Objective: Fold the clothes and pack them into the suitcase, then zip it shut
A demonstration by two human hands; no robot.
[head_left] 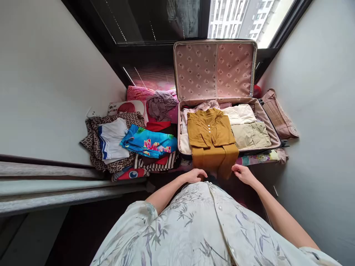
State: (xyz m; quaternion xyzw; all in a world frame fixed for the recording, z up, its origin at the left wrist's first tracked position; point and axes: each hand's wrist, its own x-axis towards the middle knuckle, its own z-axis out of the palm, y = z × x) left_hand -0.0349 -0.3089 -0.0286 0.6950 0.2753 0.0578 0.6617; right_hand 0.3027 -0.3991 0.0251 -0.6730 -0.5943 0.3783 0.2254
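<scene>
Mustard shirt (211, 138): laid flat on top of the clothes in the left half of the open suitcase (274, 133); buttoned placket up, lower hem draped over the near rim and hanging toward the person.
Left hand (196, 175): placed at the left corner of the hanging hem, fingers curled downward; contact with the cloth is likely, but a pinch cannot be confirmed.
Right hand (243, 173): placed at the right corner of the hem, fingers loosely bent beside the fabric edge; grip likewise cannot be told.
Handling (judged): a thin, soft knit or woven, light, limp, not fragile. No stiffness is expected, so it will sag wherever it is unsupported. Creases are easily set. Buttons are small and could snag.
Hold points (judged): the two hem corners, one per hand, so the panel is kept spread and the fold stays square; a single-point hold would let it bunch.
Suitcase contents: cream top (240, 113) and khaki garment (251, 135) folded in the right half; pale pink items under the shirt.
Lid (215, 68): propped upright against the window, patterned lining.
Surroundings: blue floral cloth (148, 142), white shorts (112, 138) and leopard-print fabric (94, 142) heaped left of the case.
</scene>
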